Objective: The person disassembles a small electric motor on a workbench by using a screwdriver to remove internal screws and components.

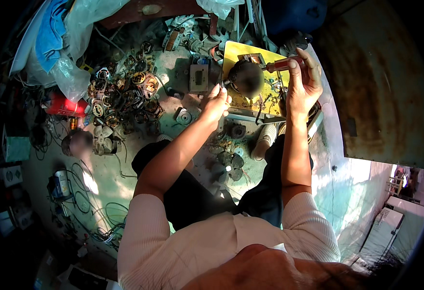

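My right hand (pixel 304 87) grips a red-handled screwdriver (pixel 280 65) between thumb and fingers, its tip end pointing left. The screwdriver's front meets the right edge of a dark round part (pixel 248 79), which looks smeared. That part rests on a yellow board (pixel 232 50), among small metal bits. Left of it, my left hand (pixel 215 104) is closed at the board's near left corner. Something small and thin sticks out above its fingertips, but I cannot make out what.
A heap of motor coils (pixel 125 94) lies left on the floor. Near it are a metal box (pixel 199 77), fan blades (pixel 104 140) and a red container (pixel 66 105). Black round parts (pixel 229 164) lie between my feet. Cables (pixel 83 200) spread at lower left; a rusty panel (pixel 381 82) stands right.
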Demonstrator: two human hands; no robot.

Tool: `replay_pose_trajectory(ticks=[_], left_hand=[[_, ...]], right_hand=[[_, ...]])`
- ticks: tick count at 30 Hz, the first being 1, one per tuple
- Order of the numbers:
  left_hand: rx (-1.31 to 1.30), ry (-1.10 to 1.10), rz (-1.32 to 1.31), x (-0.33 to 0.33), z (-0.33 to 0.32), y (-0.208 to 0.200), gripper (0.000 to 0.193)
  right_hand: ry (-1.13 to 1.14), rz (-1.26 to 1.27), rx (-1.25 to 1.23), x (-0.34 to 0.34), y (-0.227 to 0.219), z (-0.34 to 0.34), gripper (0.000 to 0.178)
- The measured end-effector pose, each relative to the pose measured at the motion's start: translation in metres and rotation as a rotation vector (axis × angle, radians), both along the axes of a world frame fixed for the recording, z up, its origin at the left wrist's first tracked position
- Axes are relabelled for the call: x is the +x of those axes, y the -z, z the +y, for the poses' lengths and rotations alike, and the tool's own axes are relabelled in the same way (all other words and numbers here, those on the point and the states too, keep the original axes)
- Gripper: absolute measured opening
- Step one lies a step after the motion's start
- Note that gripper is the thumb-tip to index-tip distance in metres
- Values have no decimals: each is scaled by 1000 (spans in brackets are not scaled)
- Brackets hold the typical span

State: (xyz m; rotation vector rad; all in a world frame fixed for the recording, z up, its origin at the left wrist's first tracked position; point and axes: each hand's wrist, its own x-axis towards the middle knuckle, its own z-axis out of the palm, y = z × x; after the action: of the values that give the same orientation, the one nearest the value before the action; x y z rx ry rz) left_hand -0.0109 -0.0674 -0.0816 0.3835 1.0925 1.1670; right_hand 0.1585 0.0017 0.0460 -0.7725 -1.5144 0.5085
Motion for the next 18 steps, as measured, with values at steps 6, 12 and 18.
replay_pose_trajectory(ticks=[6,12,18], left_hand=[[15,24,34,-1,2,7,39],[-12,9,28,-1,0,-3,43],[21,20,46,-2,-1,-4,40]], right_hand=[[-270,133,-53,5,-6,4,31],[-28,-19,-47,-4,3,4,39],[-210,108,-80,-9,-9,-1,36]])
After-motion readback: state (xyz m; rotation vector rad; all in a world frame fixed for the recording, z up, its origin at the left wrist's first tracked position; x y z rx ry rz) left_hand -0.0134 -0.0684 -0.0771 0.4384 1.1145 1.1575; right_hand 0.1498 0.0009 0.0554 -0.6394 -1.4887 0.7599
